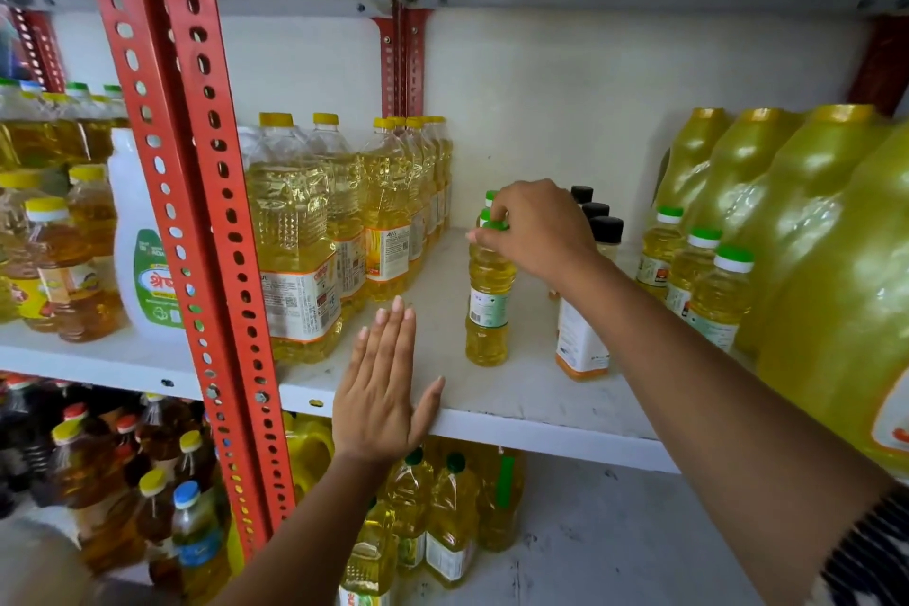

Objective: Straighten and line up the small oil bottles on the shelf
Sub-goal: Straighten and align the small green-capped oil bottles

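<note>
Little can be read. The white jug (142, 236) left of the red upright carries a green label with red non-Latin script and a small word that looks like "INDIA". Labels on the tall oil bottles (295, 241) and the small green-capped bottle (487, 295) are too blurred.

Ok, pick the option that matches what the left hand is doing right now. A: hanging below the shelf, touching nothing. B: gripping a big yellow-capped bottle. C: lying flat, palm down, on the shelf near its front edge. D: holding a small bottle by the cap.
C: the left hand lies open and flat on the white shelf, fingers stretched out, while the right hand pinches the green cap of the small oil bottle.
</note>
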Available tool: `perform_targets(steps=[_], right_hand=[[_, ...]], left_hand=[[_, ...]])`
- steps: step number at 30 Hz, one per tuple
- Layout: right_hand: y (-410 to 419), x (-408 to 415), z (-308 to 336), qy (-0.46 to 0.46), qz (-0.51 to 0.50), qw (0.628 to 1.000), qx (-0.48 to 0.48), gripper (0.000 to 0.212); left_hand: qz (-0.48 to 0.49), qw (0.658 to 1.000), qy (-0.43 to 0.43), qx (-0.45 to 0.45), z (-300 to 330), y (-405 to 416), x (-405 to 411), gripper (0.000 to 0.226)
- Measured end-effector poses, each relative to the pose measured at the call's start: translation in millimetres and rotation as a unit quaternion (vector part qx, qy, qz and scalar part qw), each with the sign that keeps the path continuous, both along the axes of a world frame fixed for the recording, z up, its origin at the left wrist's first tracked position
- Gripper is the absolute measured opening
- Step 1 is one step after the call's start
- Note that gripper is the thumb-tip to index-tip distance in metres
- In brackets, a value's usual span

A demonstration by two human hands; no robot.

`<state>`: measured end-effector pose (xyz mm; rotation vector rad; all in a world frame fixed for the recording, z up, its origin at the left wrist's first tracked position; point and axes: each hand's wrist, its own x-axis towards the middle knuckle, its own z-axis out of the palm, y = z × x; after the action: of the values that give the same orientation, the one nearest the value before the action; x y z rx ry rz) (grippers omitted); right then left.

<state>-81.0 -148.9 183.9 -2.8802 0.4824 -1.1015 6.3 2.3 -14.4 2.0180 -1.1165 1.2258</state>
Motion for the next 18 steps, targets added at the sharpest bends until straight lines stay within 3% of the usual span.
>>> perform_targets(steps=[6, 12, 15, 18], right_hand=[[1.7, -4.6, 5.2, 0.009, 0.027, 0.998, 0.058, 0.021], [2.1, -4.9, 5.9, 0.059, 0.066, 0.99, 0.109, 0.032], [3.5, -5.0, -0.5, 0.005, 0.06, 0.992, 0.11, 0.038], [3.4, -3.7, -3.2, -0.036, 0.04, 0.994, 0.1, 0.032]], left_hand=[[-0.005, 1.0, -0.001, -0.002, 5.9, 1.4, 0.1, 0.069], [-0.004, 1.0, 0.017, 0.012, 4.3, 1.3, -1.3, 0.069], [-0.001, 1.0, 0.022, 0.015, 1.1, 2.1, -2.3, 0.069], [-0.001, 1.0, 0.024, 0.013, 1.8, 1.9, -2.7, 0.07]])
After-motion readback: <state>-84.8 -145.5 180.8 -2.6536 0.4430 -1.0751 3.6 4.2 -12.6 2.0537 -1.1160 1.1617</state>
